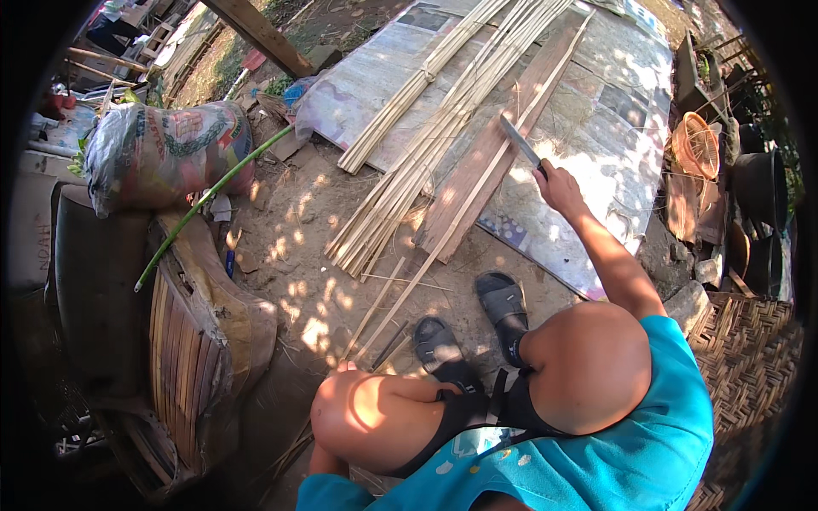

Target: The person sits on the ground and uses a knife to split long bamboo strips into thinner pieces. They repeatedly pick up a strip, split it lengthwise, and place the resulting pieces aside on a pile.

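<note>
My right hand [558,189] is wrapped round the dark handle of a knife [521,141], its blade pointing up and left over a brown wooden plank [460,196]. A long pale bamboo strip [435,253] lies along the plank, under the blade, and runs down toward my left knee. At the strip's near end is my left hand [348,366], closed on it; the knee hides most of that hand. Left of the plank lies a large bundle of thin bamboo strips [409,187], and beyond it a smaller bundle [400,106].
A pale printed sheet [545,245] lies beneath the plank and bundles. To the left are a stuffed sack [170,149], a green stalk [221,183] and a slatted wooden piece [183,358]. An orange basket [695,145], black pots [760,189] and woven matting [750,358] stand at right.
</note>
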A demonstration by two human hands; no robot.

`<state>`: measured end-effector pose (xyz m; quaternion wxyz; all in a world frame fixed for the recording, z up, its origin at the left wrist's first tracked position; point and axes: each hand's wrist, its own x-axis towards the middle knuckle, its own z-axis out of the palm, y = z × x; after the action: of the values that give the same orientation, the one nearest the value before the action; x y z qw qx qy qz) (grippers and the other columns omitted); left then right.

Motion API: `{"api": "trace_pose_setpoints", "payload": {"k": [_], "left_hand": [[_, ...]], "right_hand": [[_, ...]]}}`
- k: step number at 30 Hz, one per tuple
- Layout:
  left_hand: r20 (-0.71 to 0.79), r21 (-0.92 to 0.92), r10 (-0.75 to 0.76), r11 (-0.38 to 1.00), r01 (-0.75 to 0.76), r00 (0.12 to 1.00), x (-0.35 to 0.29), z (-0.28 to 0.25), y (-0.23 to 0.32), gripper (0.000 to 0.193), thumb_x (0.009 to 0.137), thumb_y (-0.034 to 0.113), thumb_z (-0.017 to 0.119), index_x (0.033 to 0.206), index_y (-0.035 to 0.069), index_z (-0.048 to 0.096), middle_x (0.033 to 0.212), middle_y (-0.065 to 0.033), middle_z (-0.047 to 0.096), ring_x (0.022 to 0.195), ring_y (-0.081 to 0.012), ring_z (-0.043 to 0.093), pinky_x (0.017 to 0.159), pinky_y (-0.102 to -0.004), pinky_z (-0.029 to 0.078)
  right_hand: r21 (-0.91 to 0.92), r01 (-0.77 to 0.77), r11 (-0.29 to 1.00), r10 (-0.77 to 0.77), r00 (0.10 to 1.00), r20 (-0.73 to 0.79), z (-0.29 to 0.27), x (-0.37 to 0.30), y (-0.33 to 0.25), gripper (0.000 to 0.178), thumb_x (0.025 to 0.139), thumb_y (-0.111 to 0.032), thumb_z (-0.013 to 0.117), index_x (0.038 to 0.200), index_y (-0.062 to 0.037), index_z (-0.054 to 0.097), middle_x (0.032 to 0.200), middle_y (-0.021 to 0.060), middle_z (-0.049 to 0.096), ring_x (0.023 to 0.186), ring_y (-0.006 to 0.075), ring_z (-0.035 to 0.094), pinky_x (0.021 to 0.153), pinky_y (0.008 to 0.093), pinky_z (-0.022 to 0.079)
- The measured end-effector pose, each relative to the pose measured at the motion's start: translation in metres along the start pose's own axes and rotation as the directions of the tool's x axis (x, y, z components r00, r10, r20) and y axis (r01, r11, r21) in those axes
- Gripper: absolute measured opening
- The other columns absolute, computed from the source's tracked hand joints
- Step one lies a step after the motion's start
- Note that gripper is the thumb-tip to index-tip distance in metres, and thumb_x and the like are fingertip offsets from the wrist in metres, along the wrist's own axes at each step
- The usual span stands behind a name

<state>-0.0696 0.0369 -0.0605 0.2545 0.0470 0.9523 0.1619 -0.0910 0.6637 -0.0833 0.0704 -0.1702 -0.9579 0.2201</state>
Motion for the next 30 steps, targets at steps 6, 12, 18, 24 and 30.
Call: {"api": "trace_pose_setpoints", "payload": {"k": [6, 12, 18, 24, 30], "left_hand": [[-0.006, 0.105, 0.271, 0.957, -0.269, 0.963, 0.078, 0.018, 0.124, 0.038, 0.109, 0.041, 0.044, 0.11, 0.007, 0.06, 0.089, -0.0286, 0.069, 0.088, -0.0492, 0.067, 0.072, -0.0574, 0.051], [0.095, 0.066, 0.285, 0.954, -0.292, 0.954, 0.074, 0.017, 0.087, 0.041, 0.11, 0.038, 0.041, 0.102, 0.004, 0.062, 0.088, -0.0292, 0.068, 0.089, -0.0497, 0.066, 0.075, -0.0571, 0.049], [0.065, -0.196, 0.232, 0.957, -0.216, 0.97, 0.089, 0.006, 0.1, 0.049, 0.108, 0.042, 0.043, 0.092, 0.002, 0.067, 0.088, -0.0279, 0.066, 0.087, -0.0498, 0.065, 0.075, -0.0571, 0.048], [-0.019, 0.167, 0.157, 0.974, -0.152, 0.987, 0.035, 0.007, -0.036, 0.051, 0.108, 0.046, 0.042, 0.096, 0.006, 0.071, 0.089, -0.0241, 0.07, 0.087, -0.0475, 0.067, 0.08, -0.0539, 0.051], [-0.14, -0.299, 0.343, 0.879, -0.37, 0.929, 0.106, 0.012, 0.114, 0.032, 0.103, 0.036, 0.06, 0.107, 0.006, 0.071, 0.092, -0.0249, 0.071, 0.088, -0.0469, 0.068, 0.077, -0.0533, 0.052]], "right_hand": [[0.062, 0.385, 0.921, -0.388, 0.885, 0.258, 0.05, -0.073, -0.091, 0.041, 0.103, -0.043, 0.058, 0.13, -0.012, 0.058, 0.086, 0.0227, 0.066, 0.071, 0.0445, 0.066, 0.064, 0.0525, 0.055], [-0.108, -0.337, 0.935, 0.3, 0.917, -0.262, -0.052, 0.032, 0.107, 0.031, 0.104, -0.034, 0.056, 0.108, -0.0034, 0.06, 0.072, 0.025, 0.068, 0.071, 0.0482, 0.068, 0.062, 0.0568, 0.054], [0.196, 0.343, 0.919, -0.392, 0.851, 0.35, 0.033, -0.083, -0.117, 0.043, 0.102, -0.045, 0.058, 0.131, -0.0129, 0.056, 0.091, 0.025, 0.068, 0.078, 0.0487, 0.068, 0.076, 0.0556, 0.056], [-0.122, -0.007, 0.992, 0.014, 0.998, 0.054, -0.014, 0.007, -0.002, 0.036, 0.103, -0.04, 0.058, 0.121, -0.01, 0.059, 0.088, 0.0256, 0.067, 0.075, 0.046, 0.068, 0.064, 0.0544, 0.055], [0.138, 0.261, 0.955, -0.286, 0.934, 0.212, 0.044, -0.049, -0.09, 0.043, 0.102, -0.04, 0.06, 0.134, -0.0129, 0.056, 0.09, 0.0262, 0.067, 0.083, 0.0488, 0.068, 0.075, 0.0554, 0.056]]}}
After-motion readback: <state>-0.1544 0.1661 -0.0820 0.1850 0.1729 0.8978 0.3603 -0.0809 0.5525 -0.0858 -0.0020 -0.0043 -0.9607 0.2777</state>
